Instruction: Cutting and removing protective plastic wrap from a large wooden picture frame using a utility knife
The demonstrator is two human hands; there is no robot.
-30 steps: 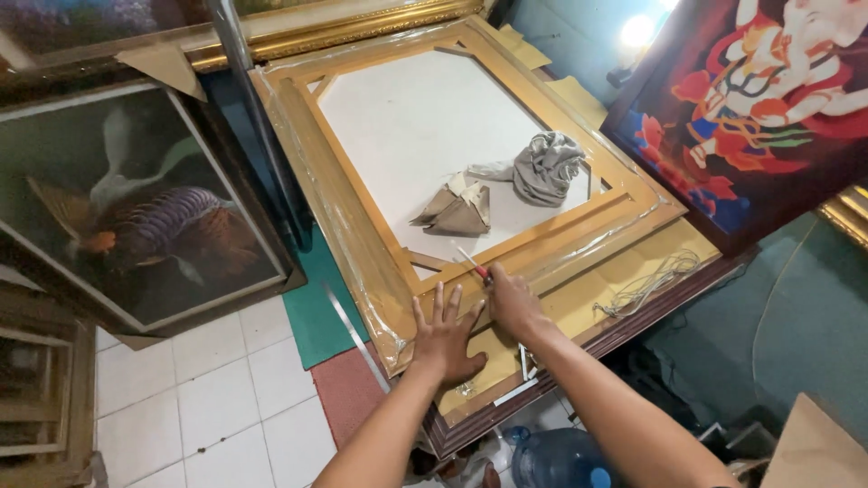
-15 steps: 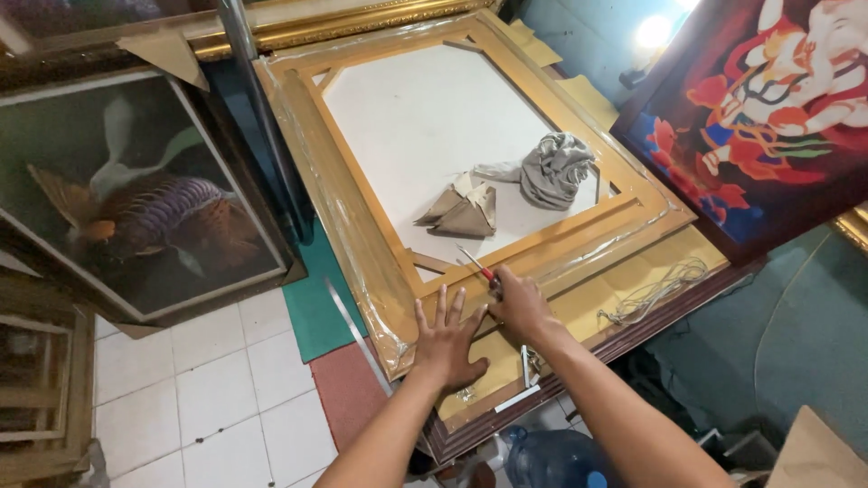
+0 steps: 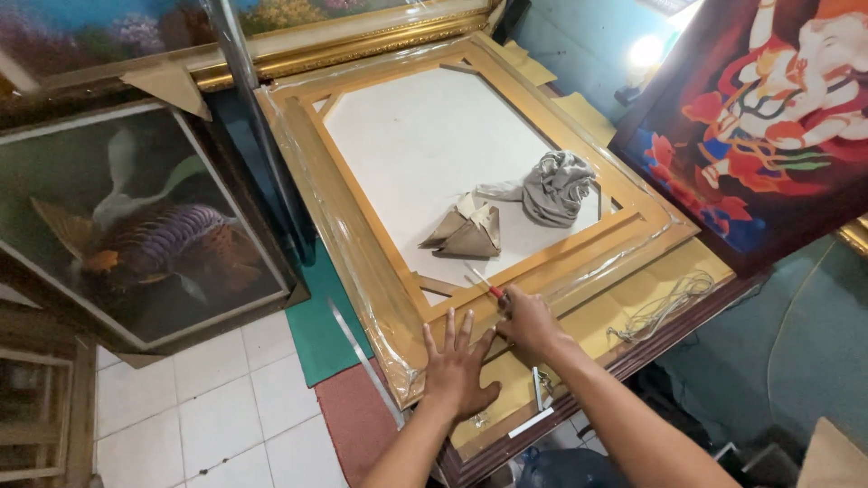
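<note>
Pictures and bits all around the room

A big fish painting (image 3: 145, 239) leaned on the left by the white floor tiles (image 3: 190, 398). A bright red and blue painting (image 3: 768, 126) stood on the right. A grey rag (image 3: 556, 185) and folded brown paper (image 3: 470, 230) lay close together, and a loose string (image 3: 665, 307) lay near the painting.

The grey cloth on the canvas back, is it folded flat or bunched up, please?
Bunched up: the grey cloth sits in a crumpled, wrinkled heap on the canvas back, beside a folded brown paper piece.
</note>
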